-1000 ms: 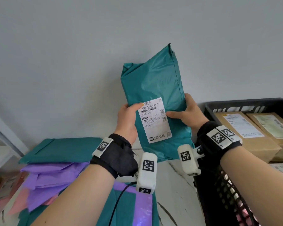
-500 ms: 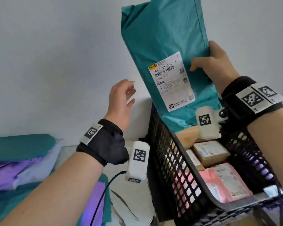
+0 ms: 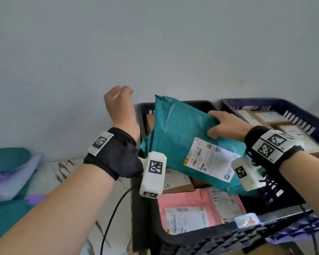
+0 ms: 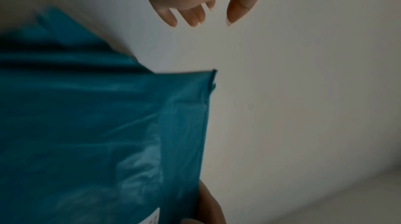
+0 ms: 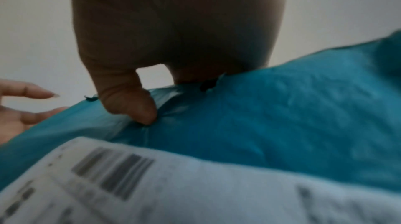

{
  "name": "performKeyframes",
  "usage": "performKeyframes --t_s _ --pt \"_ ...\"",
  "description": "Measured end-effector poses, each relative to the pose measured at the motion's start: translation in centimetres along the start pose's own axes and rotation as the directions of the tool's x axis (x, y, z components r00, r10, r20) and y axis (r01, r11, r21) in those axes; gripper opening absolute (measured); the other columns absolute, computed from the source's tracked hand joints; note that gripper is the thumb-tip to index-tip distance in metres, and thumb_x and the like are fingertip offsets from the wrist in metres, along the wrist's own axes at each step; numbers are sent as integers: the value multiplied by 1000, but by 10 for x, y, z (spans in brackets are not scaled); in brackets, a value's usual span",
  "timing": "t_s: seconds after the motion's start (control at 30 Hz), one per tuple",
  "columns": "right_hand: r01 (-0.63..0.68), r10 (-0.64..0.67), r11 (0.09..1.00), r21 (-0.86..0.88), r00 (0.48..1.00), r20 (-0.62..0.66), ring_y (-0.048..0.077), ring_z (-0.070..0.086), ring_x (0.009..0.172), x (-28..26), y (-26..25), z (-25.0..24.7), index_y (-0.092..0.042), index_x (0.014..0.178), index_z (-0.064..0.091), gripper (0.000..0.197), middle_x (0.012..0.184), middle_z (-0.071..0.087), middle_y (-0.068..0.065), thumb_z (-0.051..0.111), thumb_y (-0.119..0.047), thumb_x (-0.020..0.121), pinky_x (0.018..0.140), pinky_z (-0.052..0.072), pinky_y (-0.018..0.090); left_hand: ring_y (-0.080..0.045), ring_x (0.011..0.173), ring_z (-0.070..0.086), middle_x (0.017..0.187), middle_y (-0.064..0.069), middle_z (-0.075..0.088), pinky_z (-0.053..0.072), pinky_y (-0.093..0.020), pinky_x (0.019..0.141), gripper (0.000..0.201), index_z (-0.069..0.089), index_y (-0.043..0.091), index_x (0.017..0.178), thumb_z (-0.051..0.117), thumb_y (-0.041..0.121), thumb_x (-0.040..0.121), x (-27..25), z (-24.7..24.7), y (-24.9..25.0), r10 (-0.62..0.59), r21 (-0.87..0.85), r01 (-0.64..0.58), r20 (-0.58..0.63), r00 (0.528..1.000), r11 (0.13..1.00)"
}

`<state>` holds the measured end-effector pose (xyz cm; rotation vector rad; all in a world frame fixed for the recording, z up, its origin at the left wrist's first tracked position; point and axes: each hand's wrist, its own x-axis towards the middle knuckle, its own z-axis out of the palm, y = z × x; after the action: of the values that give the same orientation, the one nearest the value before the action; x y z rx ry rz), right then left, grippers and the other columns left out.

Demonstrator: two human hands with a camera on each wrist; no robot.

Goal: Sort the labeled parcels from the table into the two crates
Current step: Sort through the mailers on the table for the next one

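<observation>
Lowering a teal parcel (image 3: 175, 133) into the near crate (image 3: 206, 240)
Right hand (image 3: 226, 126) pinches its edge; left hand (image 3: 121, 109) hangs loose, holding nothing, beside it

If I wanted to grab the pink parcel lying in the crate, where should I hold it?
Probably by its left edge, reaching down from above. The pink parcel lies flat in the near crate, label up. The teal parcel held by the right hand overhangs its far right corner, and the crate's front wall crowds its near edge. It is a soft, flat bag, so pinching that free edge should work.
</observation>
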<state>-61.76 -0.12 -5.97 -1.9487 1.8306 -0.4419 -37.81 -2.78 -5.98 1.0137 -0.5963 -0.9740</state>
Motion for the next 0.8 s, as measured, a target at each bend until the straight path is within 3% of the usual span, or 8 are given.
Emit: performKeyframes --t_s 0.1,0.2,0.3,0.47,0.53,0.6,0.67,0.8 --pt "68 -61 997 -45 989 136 11 61 74 6 17 -2 -28 84 60 31 73 64 -9 64 0 71 64 46 22 -10 88 54 100 3 56 42 -21 70 23 57 15 109 56 12 86 -19 29 -13 19 8 -19 -15 1000 1000" --pt "144 -77 970 -197 947 313 20 60 83 15 27 15 -17 90 60 23 85 64 0 67 -7 70 70 51 31 -8 73 54 89 2 56 43 -17 56 8 58 17 91 55 10 88 -35 48 -29 8 77 -9 18 1000 997" --pt "254 -72 920 -299 859 507 23 59 92 22 34 54 -15 103 58 33 98 64 4 67 -15 71 80 53 37 -1 53 55 77 2 53 42 -14 49 17 53 18 77 53 10 91 -46 54 -52 -63 202 45 84 994 978" --pt "393 45 842 -369 630 775 25 57 93 20 63 131 -20 95 55 26 92 58 1 66 -26 73 92 52 44 -16 87 52 86 -1 54 43 -28 79 9 55 16 83 53 14 91 -53 54 -94 -254 470 150 167 953 870" --pt "409 52 827 -385 627 778 26 57 99 18 72 138 -17 109 55 34 100 60 3 67 -25 78 91 51 40 -18 88 53 90 -5 55 44 -32 85 5 58 14 91 53 15 92 -55 54 -108 -326 581 142 226 918 802" --pt "460 16 788 -410 650 760 27 56 111 20 75 131 -14 129 49 54 121 59 6 69 -25 81 91 49 35 -16 83 55 88 -4 57 45 -30 80 11 61 12 99 52 15 92 -55 53 -122 -404 734 78 279 871 675" --pt "509 -28 724 -466 696 717 27 56 112 25 76 120 -13 131 50 59 125 59 7 73 -25 79 87 49 33 -15 79 58 87 -3 61 46 -26 71 16 63 8 101 51 16 94 -55 51 -138 -524 892 -44 304 796 450" --pt "469 4 671 -574 772 636 27 60 87 37 82 103 -10 96 61 28 88 61 5 77 -20 75 70 51 33 -17 64 60 76 -4 62 49 -28 66 19 62 2 106 55 15 94 -54 37 -166 -772 981 -176 169 613 75"
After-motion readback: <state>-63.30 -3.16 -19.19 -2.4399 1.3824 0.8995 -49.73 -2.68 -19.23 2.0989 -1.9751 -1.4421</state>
